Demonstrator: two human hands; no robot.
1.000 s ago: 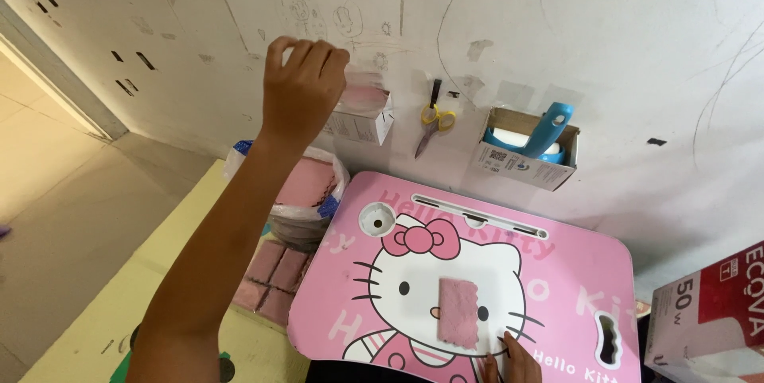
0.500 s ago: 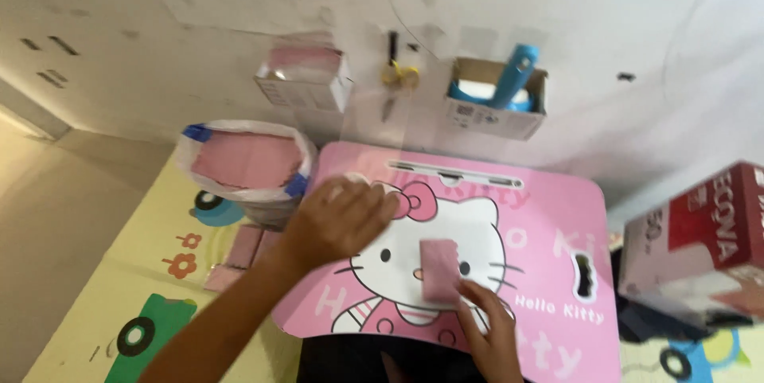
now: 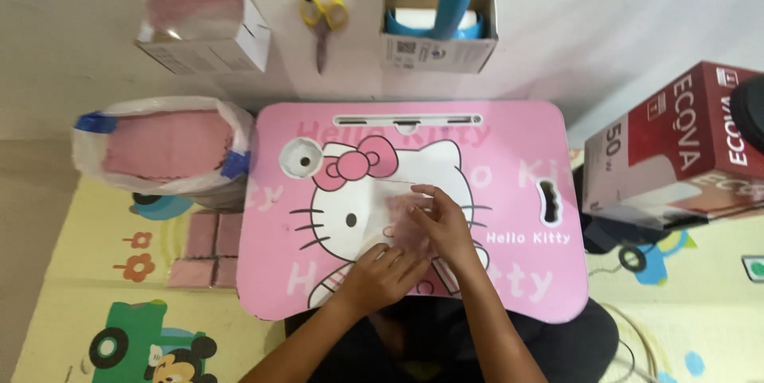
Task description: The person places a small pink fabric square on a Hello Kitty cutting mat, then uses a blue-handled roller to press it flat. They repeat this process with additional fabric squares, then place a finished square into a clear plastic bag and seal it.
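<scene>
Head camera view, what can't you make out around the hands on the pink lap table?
- Pink pad: mostly covered by the right hand and left hand; its outline is blurred.
- Clear wrapper: see-through, edges hard to trace against the pink lap table.
- Hand grips: fingers overlap, so open or shut is unclear.
- Red box: cut off by the right edge.

hands: 2, left hand (image 3: pixel 384 274) and right hand (image 3: pixel 440 224), fingers meeting on the same spot
pink sheet (image 3: pixel 412 224): 1, under the fingers
clear wrapper (image 3: pixel 390 200): 1, just left of the right fingers
pink lap surface (image 3: pixel 525 192): 1, beneath both hands
wall boxes: 2, cardboard box (image 3: pixel 208 33) and open box (image 3: pixel 436 41), well above the fingers
scissors (image 3: pixel 320 17): 1, between the boxes
bag of pink sheets (image 3: pixel 163 146): 1, far left of the fingers
pink pads on floor (image 3: pixel 203 252): 4, left of the left fingers
red carton (image 3: pixel 676 144): 1, far right of the fingers
</scene>
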